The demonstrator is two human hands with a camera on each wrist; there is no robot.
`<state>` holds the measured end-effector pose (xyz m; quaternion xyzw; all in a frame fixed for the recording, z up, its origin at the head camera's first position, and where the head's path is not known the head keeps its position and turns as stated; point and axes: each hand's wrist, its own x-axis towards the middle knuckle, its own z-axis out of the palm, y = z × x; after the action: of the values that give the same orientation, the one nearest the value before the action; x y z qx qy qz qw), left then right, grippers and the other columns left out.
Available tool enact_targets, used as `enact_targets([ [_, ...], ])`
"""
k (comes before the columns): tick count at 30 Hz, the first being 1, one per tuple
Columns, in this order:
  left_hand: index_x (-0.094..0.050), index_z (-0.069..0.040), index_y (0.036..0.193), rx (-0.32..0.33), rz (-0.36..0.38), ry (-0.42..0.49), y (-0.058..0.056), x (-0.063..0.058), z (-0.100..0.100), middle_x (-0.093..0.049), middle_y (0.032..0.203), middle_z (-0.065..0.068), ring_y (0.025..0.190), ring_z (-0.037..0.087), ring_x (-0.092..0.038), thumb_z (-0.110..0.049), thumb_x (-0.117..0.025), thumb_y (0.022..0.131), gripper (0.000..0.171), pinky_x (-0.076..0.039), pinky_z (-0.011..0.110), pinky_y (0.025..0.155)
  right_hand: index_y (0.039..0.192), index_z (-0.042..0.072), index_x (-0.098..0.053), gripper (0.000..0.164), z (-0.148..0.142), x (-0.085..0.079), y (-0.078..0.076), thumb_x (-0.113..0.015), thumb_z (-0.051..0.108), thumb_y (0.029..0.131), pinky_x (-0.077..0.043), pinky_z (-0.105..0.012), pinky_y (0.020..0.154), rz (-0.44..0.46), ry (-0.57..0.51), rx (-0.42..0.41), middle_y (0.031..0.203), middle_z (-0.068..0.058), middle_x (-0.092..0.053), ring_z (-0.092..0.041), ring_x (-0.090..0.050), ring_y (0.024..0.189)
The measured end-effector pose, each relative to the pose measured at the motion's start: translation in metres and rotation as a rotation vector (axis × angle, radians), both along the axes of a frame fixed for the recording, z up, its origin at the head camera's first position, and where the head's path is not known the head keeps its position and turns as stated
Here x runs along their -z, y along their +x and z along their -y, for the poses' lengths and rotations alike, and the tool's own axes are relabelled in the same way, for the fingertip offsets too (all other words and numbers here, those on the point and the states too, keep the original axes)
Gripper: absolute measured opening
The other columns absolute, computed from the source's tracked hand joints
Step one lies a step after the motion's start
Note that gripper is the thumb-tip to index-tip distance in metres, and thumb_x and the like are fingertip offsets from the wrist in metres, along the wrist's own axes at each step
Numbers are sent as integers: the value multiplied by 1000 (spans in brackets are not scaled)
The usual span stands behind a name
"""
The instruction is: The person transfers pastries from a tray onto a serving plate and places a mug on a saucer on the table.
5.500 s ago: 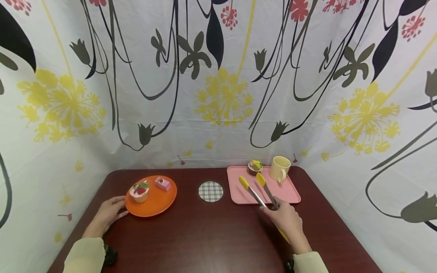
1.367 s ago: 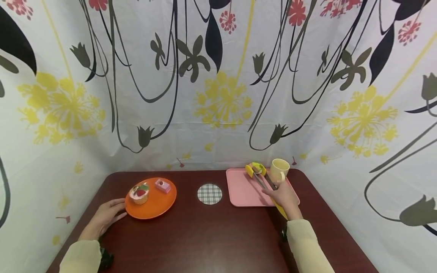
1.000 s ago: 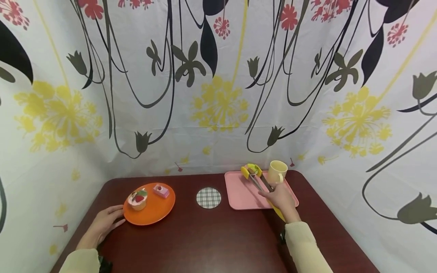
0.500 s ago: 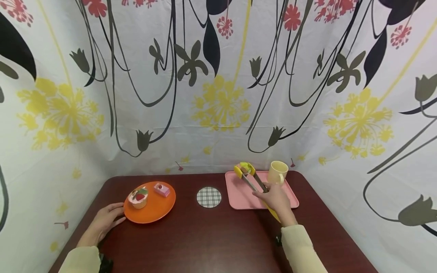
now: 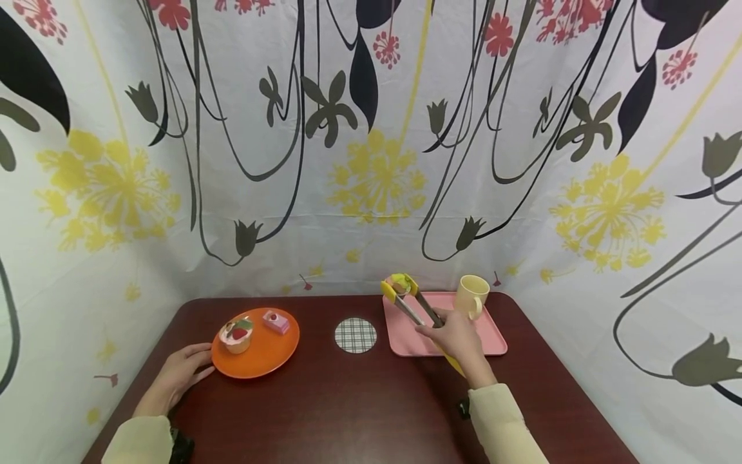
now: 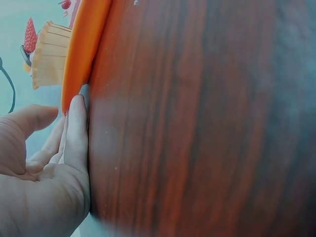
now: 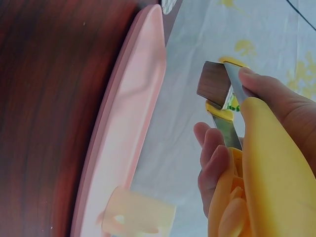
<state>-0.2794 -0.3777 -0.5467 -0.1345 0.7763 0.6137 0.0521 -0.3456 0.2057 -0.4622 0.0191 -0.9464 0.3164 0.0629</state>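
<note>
My right hand [image 5: 455, 338] grips yellow-tipped metal tongs [image 5: 408, 310]. Their tips pinch a toy cupcake [image 5: 400, 283] with a brown base [image 7: 213, 85] and a yellow-green top, raised above the pink tray's [image 5: 408, 338] far left corner. At the table's left, my left hand [image 5: 176, 380] touches the rim of an orange plate [image 5: 261, 364]. In the left wrist view its fingers [image 6: 77, 131] lie straight against the plate's edge, the thumb apart. On that plate sit a strawberry-topped cupcake [image 5: 236, 338] and a small pink cake piece [image 5: 275, 322].
A pale yellow mug [image 5: 471, 295] stands at the tray's far right corner. Between plate and tray lies a round checked coaster [image 5: 355, 335]. A flower-patterned cloth [image 5: 278, 193] hangs behind and beside the dark wooden table [image 5: 330, 406].
The tongs closed on the cupcake beside the mug and lifted it. My right hand has since carried it leftward over the tray. My left hand stays at the plate.
</note>
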Motion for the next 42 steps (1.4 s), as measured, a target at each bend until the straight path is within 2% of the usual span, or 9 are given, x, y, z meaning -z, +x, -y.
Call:
enact_targets([
  [3,-24,11,165,-4,4,7,0,-1,-1,-30,167,38,149,45,-45,-33,-41,118,66,-63,27,99,95,19,-73,34,4,-1,3,-90,47,86,-34,-32,53,-6,4,-7,63,4,-45,-17,-45,59],
  [8,-22,10,166,-8,9,16,0,-2,-2,-27,169,37,155,48,-37,-36,-38,119,68,-63,28,100,96,16,-74,35,13,-4,7,-90,46,86,-32,-32,53,-14,-2,-22,62,4,-43,-17,-43,59],
  [16,-23,9,167,-45,34,40,0,-4,-3,-31,167,36,147,39,-50,-35,-34,119,66,-63,25,98,104,20,-77,35,34,-8,14,-92,45,84,-39,-31,55,-48,-12,-57,70,2,-59,-17,-52,64],
  [20,-23,9,166,-50,28,37,0,-6,-4,-32,167,36,141,33,-56,-35,-34,119,66,-63,24,98,104,24,-76,33,46,-10,18,-92,45,84,-39,-32,55,-35,-15,-73,69,3,-55,-17,-51,64],
  [27,-28,11,164,-37,2,-3,0,-4,-3,-35,165,38,118,7,-66,-31,-45,117,65,-63,23,96,112,23,-78,40,63,-11,25,-92,46,83,-45,-32,62,-30,-39,-124,78,5,-66,-17,-59,73],
  [32,-29,11,164,-31,1,0,1,-1,-1,-35,165,38,110,-2,-64,-31,-47,117,66,-63,22,95,104,22,-76,36,73,-7,26,-91,49,84,-46,-32,61,-46,-36,-165,74,4,-66,-16,-59,68],
  [35,-29,10,164,-34,6,5,1,0,-1,-35,166,36,111,-2,-64,-31,-48,116,66,-63,22,95,109,23,-79,36,80,-5,26,-90,47,85,-47,-32,65,-59,-33,-195,78,5,-68,-15,-60,72],
  [39,-31,9,163,-33,7,7,-1,0,0,-36,165,36,119,7,-65,-31,-49,116,65,-63,23,96,130,21,-78,51,92,-2,27,-90,43,86,-48,-33,68,-56,-39,-228,86,3,-71,-16,-59,77],
  [42,-31,10,163,-28,8,6,-2,1,0,-36,165,36,121,10,-65,-31,-48,116,64,-63,23,96,137,18,-76,59,103,1,30,-90,42,85,-50,-32,69,-62,-37,-259,91,-1,-75,-16,-59,77],
])
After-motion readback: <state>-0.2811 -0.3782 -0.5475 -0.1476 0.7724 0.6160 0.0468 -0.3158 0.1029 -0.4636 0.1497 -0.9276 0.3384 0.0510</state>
